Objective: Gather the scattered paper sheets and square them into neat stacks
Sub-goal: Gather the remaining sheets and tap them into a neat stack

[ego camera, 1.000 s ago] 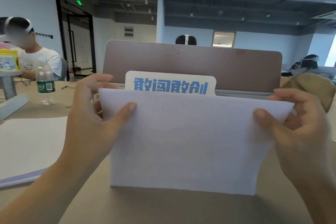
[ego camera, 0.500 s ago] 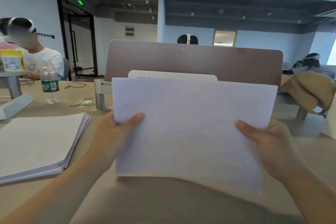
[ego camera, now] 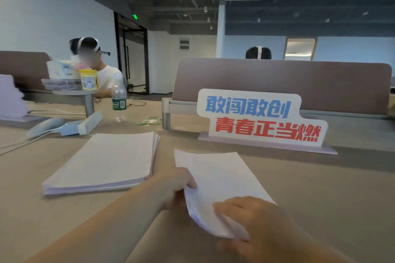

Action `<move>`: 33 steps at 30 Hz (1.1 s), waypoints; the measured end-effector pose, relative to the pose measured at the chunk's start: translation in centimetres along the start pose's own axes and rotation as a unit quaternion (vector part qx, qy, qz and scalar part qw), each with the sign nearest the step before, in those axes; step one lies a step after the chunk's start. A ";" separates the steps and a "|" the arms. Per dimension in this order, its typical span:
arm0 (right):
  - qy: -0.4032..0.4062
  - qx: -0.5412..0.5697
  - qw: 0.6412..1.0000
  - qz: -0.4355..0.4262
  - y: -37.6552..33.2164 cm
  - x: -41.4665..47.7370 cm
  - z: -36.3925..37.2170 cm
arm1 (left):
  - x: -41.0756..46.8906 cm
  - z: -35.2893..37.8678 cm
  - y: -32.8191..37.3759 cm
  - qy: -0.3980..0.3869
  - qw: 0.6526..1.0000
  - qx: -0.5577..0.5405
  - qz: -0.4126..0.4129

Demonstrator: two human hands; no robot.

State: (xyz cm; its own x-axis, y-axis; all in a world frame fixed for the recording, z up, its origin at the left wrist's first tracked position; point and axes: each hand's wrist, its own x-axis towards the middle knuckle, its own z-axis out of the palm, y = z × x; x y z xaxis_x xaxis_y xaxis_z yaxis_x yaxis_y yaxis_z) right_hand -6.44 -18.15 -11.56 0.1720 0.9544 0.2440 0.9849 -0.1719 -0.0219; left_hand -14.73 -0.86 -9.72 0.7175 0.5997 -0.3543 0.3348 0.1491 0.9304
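A thin bundle of white paper sheets (ego camera: 215,177) lies nearly flat over the beige desk (ego camera: 320,188), its near end lifted. My left hand (ego camera: 177,186) grips the bundle's left edge. My right hand (ego camera: 245,218) pinches its near corner from the right. A thicker stack of white sheets (ego camera: 106,160) rests on the desk to the left, apart from the bundle, its far right edge slightly fanned.
A slogan sign (ego camera: 260,119) stands behind the bundle, in front of a brown divider panel (ego camera: 277,79). A water bottle (ego camera: 119,100), a power strip (ego camera: 85,124) with cables and a green wrapper (ego camera: 149,121) lie at the back left. A seated person (ego camera: 94,64) is beyond them.
Both hands have brought the bundle down from upright in front of the camera to nearly flat over the desk. The sign behind it is now uncovered.
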 end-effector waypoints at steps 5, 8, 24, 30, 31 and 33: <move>0.093 0.342 0.897 0.265 1.2 1.1 0.7 | 0.9 -2.8 -0.5 0.082 0.992 0.064 0.077; 0.126 0.460 0.795 0.375 1.9 4.0 0.8 | -0.2 -4.9 0.5 0.069 0.986 0.039 0.144; 0.067 0.537 0.779 0.316 -7.7 27.7 4.9 | 5.0 -26.4 1.3 0.274 0.943 0.188 0.010; -0.021 0.496 0.777 0.387 -6.6 30.0 6.5 | 6.8 -27.1 0.8 0.274 0.940 0.176 -0.101; -0.025 0.524 0.755 0.393 -6.5 30.0 5.9 | 6.7 -27.4 1.0 0.262 0.951 0.119 -0.109; -0.032 0.554 0.729 0.400 -6.0 29.6 5.0 | 6.0 -27.7 1.4 0.228 0.961 0.055 -0.148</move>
State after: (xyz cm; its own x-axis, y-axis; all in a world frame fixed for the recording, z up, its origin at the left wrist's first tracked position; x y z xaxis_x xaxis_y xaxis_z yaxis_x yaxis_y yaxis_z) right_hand -7.17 12.38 -9.05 0.6662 0.6728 -0.3218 -0.0250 -0.4111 -0.9112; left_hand -26.87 24.74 -7.92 0.2460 0.8299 -0.5009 0.5635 0.2980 0.7705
